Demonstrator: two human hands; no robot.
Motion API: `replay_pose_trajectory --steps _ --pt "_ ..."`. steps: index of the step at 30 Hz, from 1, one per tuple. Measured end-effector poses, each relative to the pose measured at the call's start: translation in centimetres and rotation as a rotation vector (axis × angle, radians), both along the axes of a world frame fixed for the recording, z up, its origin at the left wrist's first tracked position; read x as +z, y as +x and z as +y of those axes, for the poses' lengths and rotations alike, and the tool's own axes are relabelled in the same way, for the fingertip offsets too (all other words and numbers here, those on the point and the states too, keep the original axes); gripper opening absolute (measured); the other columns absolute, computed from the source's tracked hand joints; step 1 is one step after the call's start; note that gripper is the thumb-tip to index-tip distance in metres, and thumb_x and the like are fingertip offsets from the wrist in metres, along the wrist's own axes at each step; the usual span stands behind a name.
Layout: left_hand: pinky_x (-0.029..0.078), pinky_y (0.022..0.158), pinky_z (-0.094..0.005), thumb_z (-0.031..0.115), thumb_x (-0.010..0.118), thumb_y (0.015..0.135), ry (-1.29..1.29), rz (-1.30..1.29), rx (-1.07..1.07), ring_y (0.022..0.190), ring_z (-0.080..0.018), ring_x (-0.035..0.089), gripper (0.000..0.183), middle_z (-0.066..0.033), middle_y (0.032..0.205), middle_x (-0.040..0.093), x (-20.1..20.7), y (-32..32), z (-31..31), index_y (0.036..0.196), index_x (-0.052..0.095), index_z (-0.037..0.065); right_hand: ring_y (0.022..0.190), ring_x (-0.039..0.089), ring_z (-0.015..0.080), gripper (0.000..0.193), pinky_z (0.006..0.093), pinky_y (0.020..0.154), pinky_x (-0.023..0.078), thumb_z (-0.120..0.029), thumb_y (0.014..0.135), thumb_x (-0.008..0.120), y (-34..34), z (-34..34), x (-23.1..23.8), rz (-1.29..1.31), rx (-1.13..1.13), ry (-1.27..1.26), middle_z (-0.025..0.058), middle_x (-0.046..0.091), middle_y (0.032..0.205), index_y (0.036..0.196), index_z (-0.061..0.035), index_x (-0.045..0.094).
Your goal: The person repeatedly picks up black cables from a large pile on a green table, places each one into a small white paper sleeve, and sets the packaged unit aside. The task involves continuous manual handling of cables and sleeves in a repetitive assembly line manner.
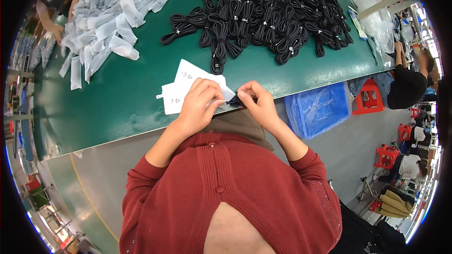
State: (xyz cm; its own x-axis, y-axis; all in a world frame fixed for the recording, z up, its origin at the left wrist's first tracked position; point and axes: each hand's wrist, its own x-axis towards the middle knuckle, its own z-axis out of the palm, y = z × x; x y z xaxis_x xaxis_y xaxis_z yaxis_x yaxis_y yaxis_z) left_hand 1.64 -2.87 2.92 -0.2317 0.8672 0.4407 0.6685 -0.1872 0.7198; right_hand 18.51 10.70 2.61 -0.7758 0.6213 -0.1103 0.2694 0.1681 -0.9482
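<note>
At the table's near edge, my left hand [200, 103] pinches a white plastic bag [224, 87] between thumb and fingers. My right hand [258, 105] is closed on a black coiled cable [235, 100] at the right end of that bag. How far the cable sits inside the bag is hidden by the fingers. Under and beside my left hand lie a few flat white bags [170, 105] with small printed marks, fanned out on the green table [117, 117].
A large heap of black coiled cables [263, 14] covers the far middle of the table. Filled whitish bags [106, 23] are piled at far left, where another person's arm [49, 21] reaches in. Below the right edge stand a lined blue bin [318, 108] and a red stool [368, 98].
</note>
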Motion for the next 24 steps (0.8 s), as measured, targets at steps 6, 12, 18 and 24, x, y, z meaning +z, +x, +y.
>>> replay_pose_trajectory --steps 6,12,18,24 --pt "0.045 0.083 -0.0352 0.001 0.069 0.079 0.026 0.052 0.083 0.095 -0.0275 0.055 0.013 -0.0093 0.099 0.061 1.1 -0.1 0.2 0.085 0.059 0.004 0.073 0.054 0.0136 0.015 0.0278 0.066 0.046 -0.016 0.094 0.064 -2.4 -0.9 -0.4 0.296 0.058 0.342 0.0103 0.056 0.086 0.098 -0.0015 0.06" --pt "0.044 0.092 -0.0302 0.008 0.064 0.092 0.02 -0.726 0.075 0.105 -0.0162 0.054 0.008 -0.0077 0.109 0.06 2.7 -1.7 -0.4 0.09 0.059 0.002 0.082 0.056 0.019 0.024 0.0281 0.07 0.048 -0.009 0.088 0.068 -4.9 -1.1 2.4 0.548 0.052 0.436 0.0118 0.054 0.102 0.111 -0.0011 0.064" --pt "0.052 0.089 -0.0346 0.017 0.06 0.098 0.196 -1.158 0.054 0.099 -0.0157 0.063 0.023 -0.0079 0.107 0.066 4.3 -8.4 0.5 0.111 0.061 -0.002 0.079 0.061 0.0306 0.026 0.0405 0.066 0.052 -0.019 0.089 0.068 -9.4 2.7 1.6 0.077 -0.131 0.86 0.0137 0.056 0.097 0.113 -0.0077 0.064" --pt "0.047 0.089 -0.0284 0.015 0.06 0.098 0.384 -0.422 0.725 0.099 -0.0147 0.06 0.026 -0.0077 0.106 0.065 5.9 -17.5 -0.3 0.117 0.061 -0.003 0.078 0.063 0.0336 0.028 0.0452 0.068 0.051 -0.01 0.083 0.067 -10.2 5.6 -1.0 0.046 -0.176 0.714 0.0155 0.06 0.089 0.109 -0.0032 0.06"
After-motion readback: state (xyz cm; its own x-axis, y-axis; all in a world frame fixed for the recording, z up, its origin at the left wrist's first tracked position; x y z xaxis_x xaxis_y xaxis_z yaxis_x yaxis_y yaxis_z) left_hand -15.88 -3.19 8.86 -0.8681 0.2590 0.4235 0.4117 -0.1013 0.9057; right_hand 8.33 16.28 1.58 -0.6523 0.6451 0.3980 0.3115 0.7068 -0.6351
